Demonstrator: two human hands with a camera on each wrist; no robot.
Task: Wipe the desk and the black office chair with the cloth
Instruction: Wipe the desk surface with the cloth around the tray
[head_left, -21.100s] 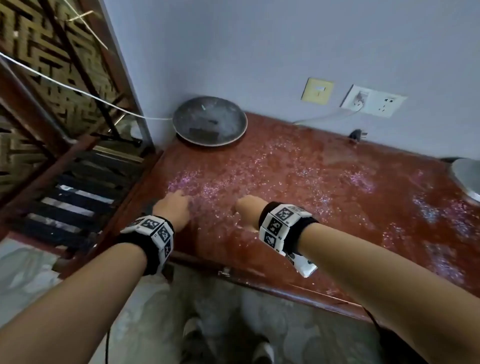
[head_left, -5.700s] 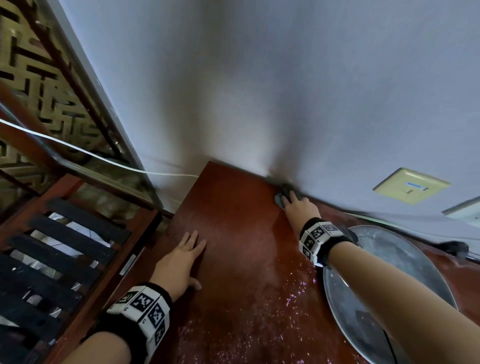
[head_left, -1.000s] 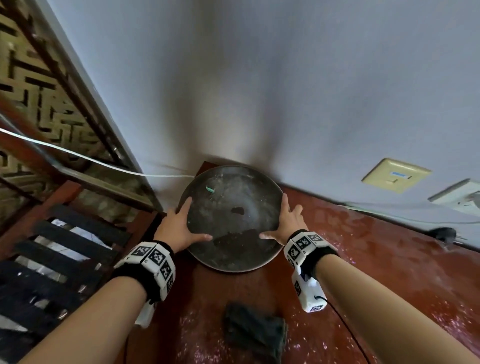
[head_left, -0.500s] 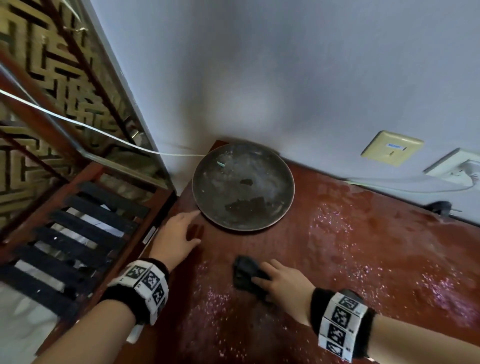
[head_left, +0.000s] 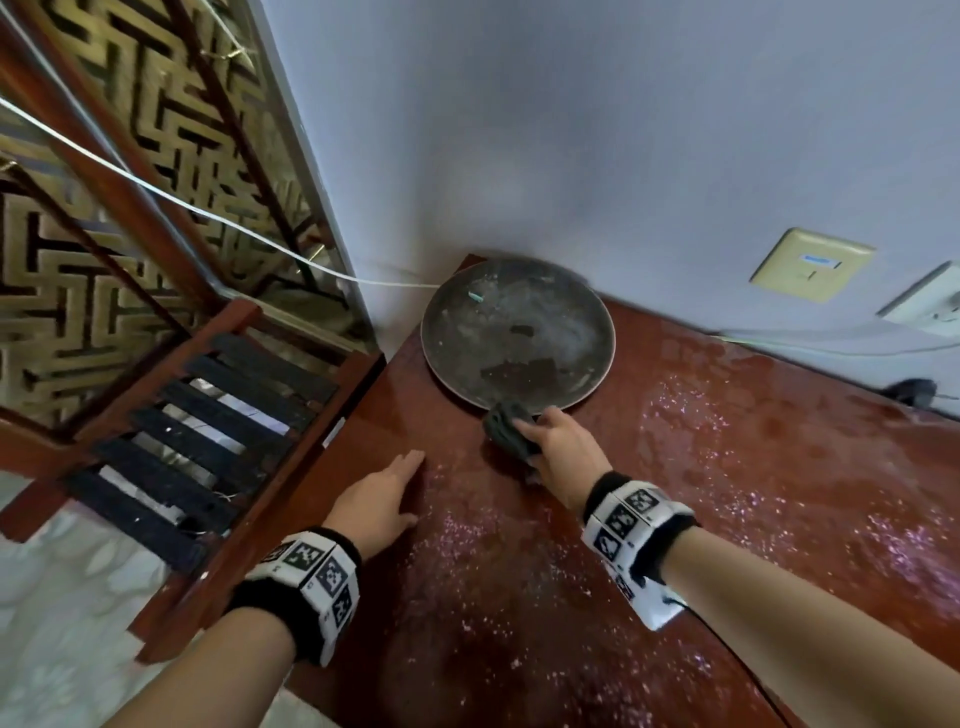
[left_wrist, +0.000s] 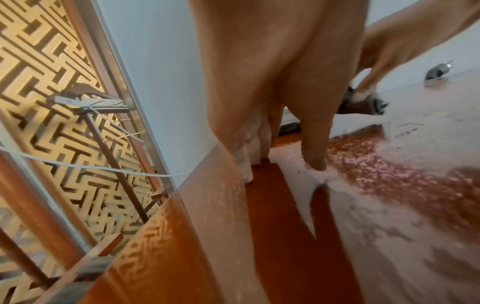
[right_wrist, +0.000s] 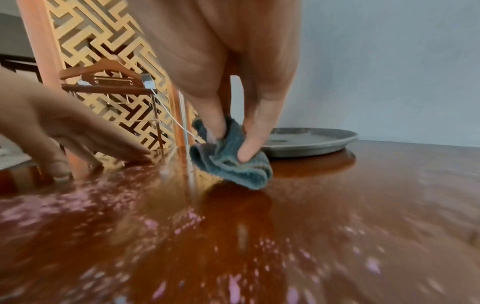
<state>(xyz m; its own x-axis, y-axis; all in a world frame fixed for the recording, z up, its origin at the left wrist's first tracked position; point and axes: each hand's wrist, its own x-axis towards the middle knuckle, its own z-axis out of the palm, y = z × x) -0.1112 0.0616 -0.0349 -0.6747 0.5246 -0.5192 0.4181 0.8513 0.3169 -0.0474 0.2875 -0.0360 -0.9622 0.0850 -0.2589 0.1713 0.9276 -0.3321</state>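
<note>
Cloth: dark grey-teal cloth (head_left: 506, 428) bunched on the red-brown desk (head_left: 727, 493), under the fingers of the right hand (head_left: 558, 449), just short of the tray rim ahead of that hand.
Right hand: fingers curled down, pinching the cloth; right wrist view shows two fingertips (right_wrist: 246, 152) dug into the folds, cloth (right_wrist: 231, 162) touching the desk (right_wrist: 337, 205).
Left hand: left hand (head_left: 376, 499) flat on the desk near its left edge, fingers straight and close together, thumb out to the side; holds nothing.
Tray: round grey metal tray (head_left: 519, 332) in the far corner against the wall, ahead of both hands.
Head view only: whole tray top with dark patches and a small green speck, beige wall plate (head_left: 813, 265), white socket (head_left: 930, 306), slatted wooden rack (head_left: 208, 436) left of the left hand, pale speckles over the desk.
Right wrist view only: tray (right_wrist: 309, 139) seen side-on as a shallow rim, its reflection in the glossy desk; left hand (right_wrist: 78, 131) to the side, fingertips down.
Left wrist view only: left fingertips (left_wrist: 315, 162) pressing the desk (left_wrist: 285, 236); right hand's fingers on the cloth (left_wrist: 363, 105) further ahead; lattice screen (left_wrist: 52, 92) to the left.
Change from 0.5 s ago: right hand and cloth now further forward, up by the tray rim; left hand back from the tray, lying nearer the body.
Change from 1.0 s ago: both hands off the tray; cloth no longer lying loose on the desk.
</note>
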